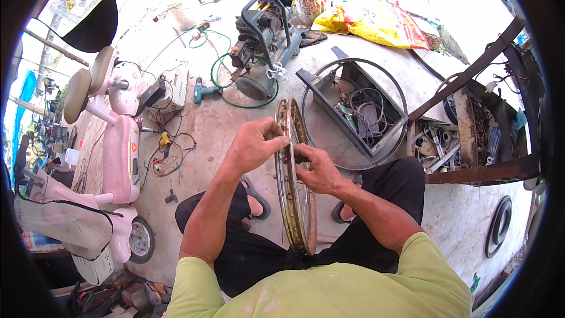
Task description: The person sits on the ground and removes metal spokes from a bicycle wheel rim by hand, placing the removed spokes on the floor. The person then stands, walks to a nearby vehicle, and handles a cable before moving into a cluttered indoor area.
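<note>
A metal spoked-wheel rim [288, 200] stands upright between my knees, its channel facing up toward me and small holes along it. Thin spokes show inside the hoop. At the rim's upper part my left hand [254, 146] is closed, thumb and forefinger pinched together over the channel; whatever sits between those fingertips is too small to make out. From the other side, my right hand [319, 169] curls its fingers against the rim's inner face near the spokes, gripping it there.
Ahead stands an air compressor [262, 53] with a green hose [220, 76]. A teal drill [206, 91] lies left of it. A metal box [359, 109] of cables sits inside a large black hoop [406, 106]. A pink scooter [120, 159] flanks me left, a rusty frame [482, 172] right.
</note>
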Demonstrator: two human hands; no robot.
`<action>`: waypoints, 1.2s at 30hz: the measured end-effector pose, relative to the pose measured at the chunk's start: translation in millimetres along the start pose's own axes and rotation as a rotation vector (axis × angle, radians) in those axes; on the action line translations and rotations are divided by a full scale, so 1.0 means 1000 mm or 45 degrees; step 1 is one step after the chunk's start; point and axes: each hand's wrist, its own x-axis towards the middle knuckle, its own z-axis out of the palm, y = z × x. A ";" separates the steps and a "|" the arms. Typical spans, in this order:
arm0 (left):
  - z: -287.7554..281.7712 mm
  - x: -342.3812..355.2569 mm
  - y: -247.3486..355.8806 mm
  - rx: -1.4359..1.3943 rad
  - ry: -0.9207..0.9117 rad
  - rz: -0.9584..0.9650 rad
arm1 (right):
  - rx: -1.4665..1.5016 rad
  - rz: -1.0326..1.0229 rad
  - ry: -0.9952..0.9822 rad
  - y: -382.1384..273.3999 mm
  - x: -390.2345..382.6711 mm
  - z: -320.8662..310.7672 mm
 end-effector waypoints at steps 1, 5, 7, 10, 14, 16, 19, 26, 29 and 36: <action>0.000 0.000 0.002 0.008 0.000 -0.012 | -0.001 -0.005 0.001 0.000 0.000 0.000; -0.001 0.000 0.002 -0.027 -0.019 0.034 | -0.039 0.024 -0.017 0.000 0.000 -0.001; -0.001 0.000 -0.001 -0.048 -0.034 0.062 | -0.070 0.012 -0.013 -0.001 0.000 -0.002; -0.001 0.000 -0.002 -0.018 -0.029 0.020 | -0.002 -0.001 -0.015 -0.001 0.000 0.000; -0.001 0.000 0.004 0.020 -0.003 -0.007 | -0.009 0.024 -0.021 -0.001 0.000 -0.002; -0.002 -0.001 0.004 -0.006 -0.011 0.023 | -0.012 0.045 -0.035 -0.004 0.000 -0.002; -0.001 -0.001 -0.001 -0.054 -0.023 0.052 | -0.005 0.009 -0.017 0.000 0.000 0.000; 0.001 -0.002 0.004 0.023 0.062 0.004 | -0.010 0.027 -0.013 -0.002 0.000 -0.001; 0.003 -0.001 0.000 0.009 0.073 -0.006 | 0.004 0.030 -0.020 -0.001 0.000 -0.001; 0.000 0.000 0.006 -0.007 0.017 0.013 | -0.022 0.036 -0.012 0.000 0.000 -0.001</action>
